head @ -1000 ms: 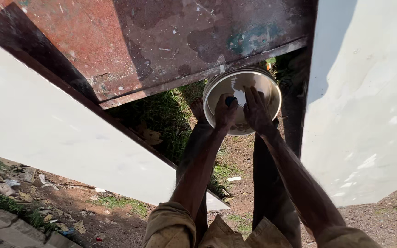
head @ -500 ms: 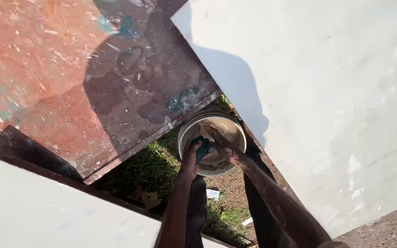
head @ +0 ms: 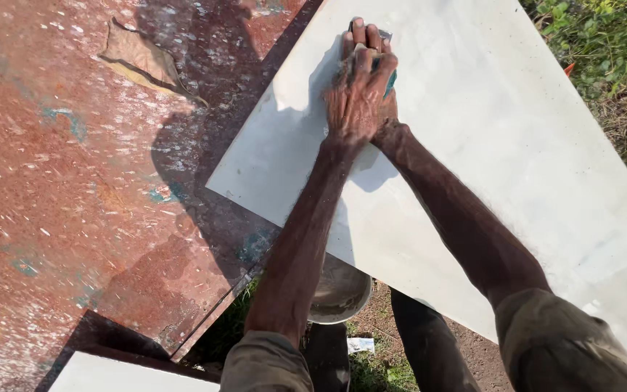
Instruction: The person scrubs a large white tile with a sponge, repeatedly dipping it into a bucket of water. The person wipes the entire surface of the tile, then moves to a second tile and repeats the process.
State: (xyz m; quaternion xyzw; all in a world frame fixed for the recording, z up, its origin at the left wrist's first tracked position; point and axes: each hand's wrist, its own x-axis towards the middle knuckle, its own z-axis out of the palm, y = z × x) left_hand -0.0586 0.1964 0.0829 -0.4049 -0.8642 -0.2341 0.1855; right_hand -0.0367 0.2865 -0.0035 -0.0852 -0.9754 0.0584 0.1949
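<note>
A rusty red metal sheet fills the nine o'clock side. A large white slab spans two o'clock. A metal bowl sits at six o'clock. The left hand lies stacked over the right hand, both pressing a teal scrubbing pad onto the slab at twelve o'clock, fingers curled around it.

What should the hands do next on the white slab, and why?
Probably pull the pad back toward the body in one stroke. Both hands, left hand stacked over right hand, press it near the far edge of the white slab, so most of the slab lies nearer the person. The bowl sits below, by the near edge.
</note>
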